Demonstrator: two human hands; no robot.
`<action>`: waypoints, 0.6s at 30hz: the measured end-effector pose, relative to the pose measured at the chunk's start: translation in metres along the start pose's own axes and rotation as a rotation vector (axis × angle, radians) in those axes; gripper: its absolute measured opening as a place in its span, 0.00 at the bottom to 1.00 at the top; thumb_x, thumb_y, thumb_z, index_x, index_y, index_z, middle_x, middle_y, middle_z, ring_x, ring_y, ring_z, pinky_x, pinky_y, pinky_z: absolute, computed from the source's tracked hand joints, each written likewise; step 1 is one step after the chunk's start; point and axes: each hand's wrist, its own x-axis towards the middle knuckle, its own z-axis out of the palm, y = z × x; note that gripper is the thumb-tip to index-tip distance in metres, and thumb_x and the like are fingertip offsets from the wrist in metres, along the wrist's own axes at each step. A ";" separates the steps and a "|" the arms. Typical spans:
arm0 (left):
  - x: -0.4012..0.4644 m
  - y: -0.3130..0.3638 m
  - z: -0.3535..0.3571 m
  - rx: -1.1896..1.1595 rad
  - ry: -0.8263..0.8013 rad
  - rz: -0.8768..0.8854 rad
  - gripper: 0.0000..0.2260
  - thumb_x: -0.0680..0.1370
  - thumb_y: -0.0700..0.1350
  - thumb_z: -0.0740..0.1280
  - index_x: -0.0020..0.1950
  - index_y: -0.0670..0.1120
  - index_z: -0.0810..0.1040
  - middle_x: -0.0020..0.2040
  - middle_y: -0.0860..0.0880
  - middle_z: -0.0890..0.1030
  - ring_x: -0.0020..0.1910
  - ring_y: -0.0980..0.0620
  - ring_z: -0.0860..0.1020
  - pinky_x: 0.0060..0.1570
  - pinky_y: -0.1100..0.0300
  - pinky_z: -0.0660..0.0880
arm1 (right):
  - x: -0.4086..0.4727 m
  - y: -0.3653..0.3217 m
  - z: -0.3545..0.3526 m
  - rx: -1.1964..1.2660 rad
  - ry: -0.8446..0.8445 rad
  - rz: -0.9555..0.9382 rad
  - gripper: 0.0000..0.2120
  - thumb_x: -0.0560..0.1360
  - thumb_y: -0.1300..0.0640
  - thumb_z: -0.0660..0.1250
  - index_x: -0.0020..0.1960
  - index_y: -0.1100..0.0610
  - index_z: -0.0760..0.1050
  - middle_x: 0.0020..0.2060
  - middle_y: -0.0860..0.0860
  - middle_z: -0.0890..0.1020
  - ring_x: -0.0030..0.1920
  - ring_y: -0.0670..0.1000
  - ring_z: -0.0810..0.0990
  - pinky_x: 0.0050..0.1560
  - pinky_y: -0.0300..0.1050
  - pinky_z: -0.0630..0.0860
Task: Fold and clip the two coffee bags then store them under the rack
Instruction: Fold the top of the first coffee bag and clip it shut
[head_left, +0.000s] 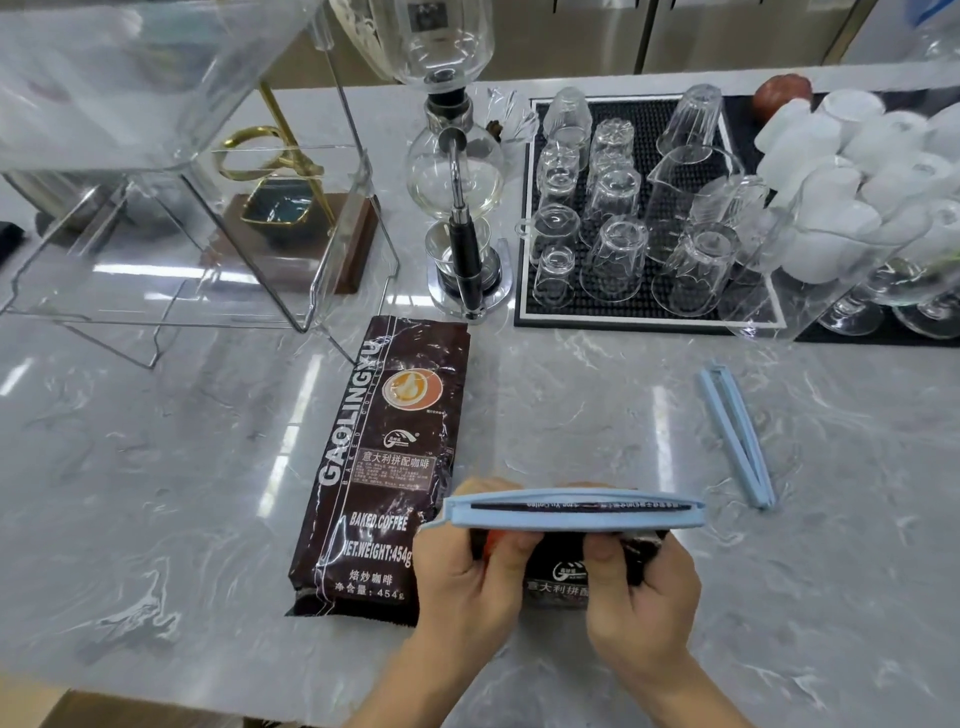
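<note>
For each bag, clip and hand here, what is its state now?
held coffee bag: top folded, clip across it
clip on bag: around the fold
second coffee bag: flat, unclipped
spare clip: open, on counter
left hand: grips bag
right hand: grips bag

I see one coffee bag (382, 467) flat on the counter (156, 467), the rack (171, 208) behind-left, clipped bag (566, 561) just right, spare clip (735, 434) farther right, glasses tray (524, 218) behind.
</note>
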 end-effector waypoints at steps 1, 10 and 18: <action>-0.001 -0.001 0.000 0.040 0.003 0.013 0.16 0.80 0.56 0.61 0.47 0.44 0.79 0.42 0.50 0.81 0.41 0.55 0.81 0.41 0.63 0.75 | -0.001 0.002 0.000 -0.004 -0.003 0.003 0.17 0.78 0.41 0.59 0.52 0.53 0.76 0.50 0.28 0.80 0.51 0.31 0.79 0.49 0.25 0.73; -0.004 -0.009 0.004 0.122 0.053 0.035 0.17 0.81 0.54 0.58 0.50 0.42 0.77 0.47 0.52 0.81 0.46 0.54 0.82 0.44 0.60 0.77 | 0.001 0.007 -0.003 -0.111 -0.046 -0.004 0.17 0.79 0.40 0.55 0.56 0.49 0.75 0.52 0.27 0.78 0.53 0.29 0.77 0.51 0.23 0.70; 0.004 0.004 0.004 0.056 0.012 -0.061 0.15 0.80 0.61 0.56 0.52 0.54 0.77 0.48 0.69 0.79 0.47 0.68 0.78 0.46 0.74 0.72 | 0.002 0.017 -0.005 -0.006 -0.053 0.010 0.11 0.78 0.40 0.58 0.54 0.41 0.75 0.47 0.32 0.80 0.48 0.36 0.80 0.48 0.29 0.74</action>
